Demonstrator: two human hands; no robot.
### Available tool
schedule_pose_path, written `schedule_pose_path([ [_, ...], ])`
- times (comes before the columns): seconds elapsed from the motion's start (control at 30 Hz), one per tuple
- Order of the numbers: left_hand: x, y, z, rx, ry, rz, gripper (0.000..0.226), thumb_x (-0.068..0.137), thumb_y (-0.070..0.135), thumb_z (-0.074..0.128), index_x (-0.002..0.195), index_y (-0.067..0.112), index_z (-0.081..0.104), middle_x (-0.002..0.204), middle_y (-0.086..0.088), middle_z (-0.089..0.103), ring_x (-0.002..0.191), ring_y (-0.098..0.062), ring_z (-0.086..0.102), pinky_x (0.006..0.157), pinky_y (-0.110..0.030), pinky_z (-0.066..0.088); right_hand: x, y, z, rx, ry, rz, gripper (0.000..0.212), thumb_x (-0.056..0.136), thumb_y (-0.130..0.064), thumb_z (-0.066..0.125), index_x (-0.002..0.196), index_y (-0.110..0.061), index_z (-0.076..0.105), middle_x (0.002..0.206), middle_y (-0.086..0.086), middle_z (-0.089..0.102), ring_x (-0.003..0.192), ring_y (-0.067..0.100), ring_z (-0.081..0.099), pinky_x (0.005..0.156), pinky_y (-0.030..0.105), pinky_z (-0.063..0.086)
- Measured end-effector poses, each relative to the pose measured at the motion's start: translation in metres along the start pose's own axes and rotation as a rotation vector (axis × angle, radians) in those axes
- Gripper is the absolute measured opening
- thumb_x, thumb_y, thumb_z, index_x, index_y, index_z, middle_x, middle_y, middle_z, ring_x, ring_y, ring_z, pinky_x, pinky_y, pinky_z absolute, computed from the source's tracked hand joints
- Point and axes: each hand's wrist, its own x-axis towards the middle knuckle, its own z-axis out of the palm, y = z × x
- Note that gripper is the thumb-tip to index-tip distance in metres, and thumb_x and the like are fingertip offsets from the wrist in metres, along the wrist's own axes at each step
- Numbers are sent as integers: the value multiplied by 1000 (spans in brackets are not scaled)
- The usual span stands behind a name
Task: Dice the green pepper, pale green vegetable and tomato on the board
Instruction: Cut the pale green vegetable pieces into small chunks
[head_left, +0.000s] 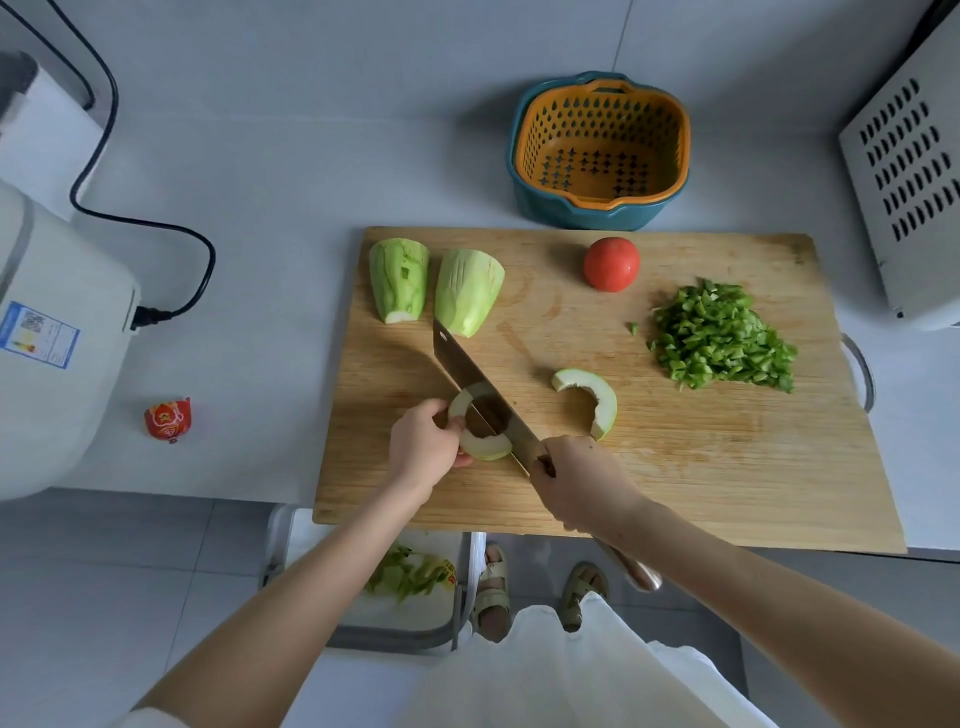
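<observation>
A white garment (571, 675) fills the near edge, and just past it both hands are at work. The left hand (423, 449) curls its fingertips over a half-ring (488, 447) of the pale green vegetable and pins it flat to the board (675, 467). The right hand (576, 483) is wrapped round the handle of the knife (478, 384), whose blade is laid across that slice. It looks like the edge is down in the flesh, though from this angle I can't be sure how deep. Just to the right lies a second half-ring (592, 397), uncut and apart from the blade. At the far left corner of the board, two big peeled pieces (467, 291) of the same vegetable wait side by side, one close to the blade's tip. So where are we? The diced green pepper (722, 338) sits in a neat heap on the right side of the board, so that job looks finished. The pale vegetable is barely started: sliced and halved, no dice yet, and most of it remains in large chunks. The tomato (611, 264) sits whole and untouched near the back edge. Behind the board on the tabletop (285, 208), an orange basket (600, 150) stands with nothing in it. Call it roughly a third done.
</observation>
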Motion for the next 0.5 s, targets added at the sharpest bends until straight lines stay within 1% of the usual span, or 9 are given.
schedule_pose_path([
  [0.07,0,1,0,-20,3,-19,27,94,10,54,121,6,56,107,-8,59,74,-22,68,70,-39,59,1,-1,-1,-10,6,5,25,93,-19,37,80,-7,55,72,7,59,70,26,66,59,33,53],
  [0.13,1,2,1,-40,11,-37,27,94,9,54,122,6,55,106,-8,59,72,-22,68,69,-38,59,3,-2,-2,-20,22,-2,25,93,-18,38,77,-9,53,68,5,56,62,24,62,57,32,52],
  [0.27,0,0,1,-54,22,-30,26,93,9,56,119,6,56,113,-14,60,77,-24,69,62,-31,59,4,-2,-1,-35,44,-5,25,93,-19,39,78,-7,56,68,5,56,61,22,59,58,33,53],
  [0.4,1,0,-1,-90,2,-43,21,93,9,56,113,12,57,112,-12,60,81,-25,68,62,-30,59,4,1,2,-15,42,-11,27,93,-18,39,68,-13,46,65,3,52,59,20,55,52,28,44],
  [0.5,0,0,-1,-131,-31,-56,19,91,11,59,109,15,53,106,-7,59,83,-24,68,66,-32,59,3,3,1,-40,65,-13,32,94,-18,40,62,-16,41,60,0,47,53,17,47,47,25,38],
])
